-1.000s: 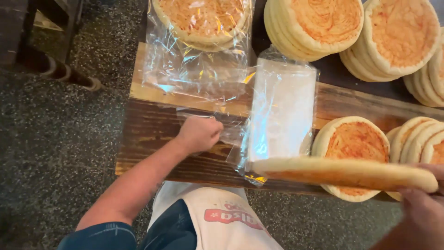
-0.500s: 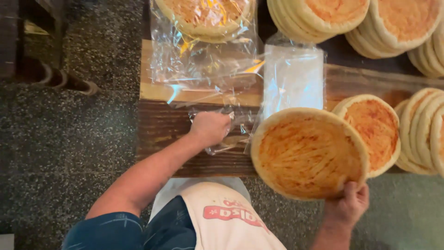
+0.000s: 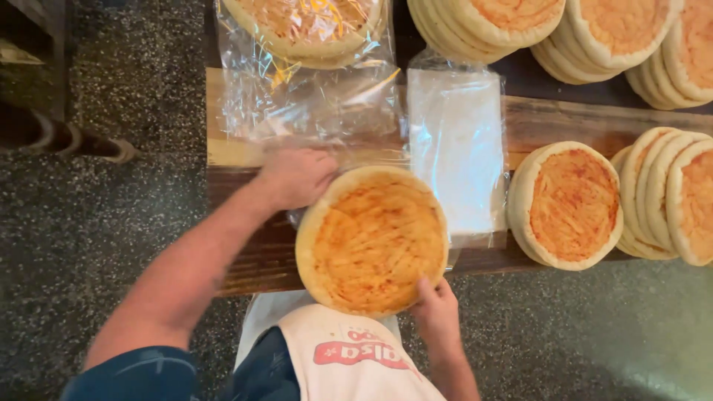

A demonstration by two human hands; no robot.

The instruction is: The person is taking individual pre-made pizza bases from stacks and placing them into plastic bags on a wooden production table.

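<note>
Flatbread point(image 3: 373, 239) now centred at the bench's point(image 3: 549, 122) near edge, moved left from half a second ago. Right hand point(image 3: 437, 315) pinches its near rim. Left hand point(image 3: 295, 177) pressed on a clear bag point(image 3: 297, 217) beside it; bag stack point(image 3: 457, 148) just right. Looks like bagging is close.

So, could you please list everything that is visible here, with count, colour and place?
round flatbread: one, orange-topped, held over the bench front edge
bagged flatbread: one stack in clear plastic, top left
stack of clear bags: one pile, whitish, bench centre
loose flatbreads: many, pale with orange tops, right side and top
wooden bench: one, brown
floor: dark speckled
apron: white with red print, bottom centre
left hand: on the bag beside the flatbread
right hand: grip on the flatbread's near edge
</note>
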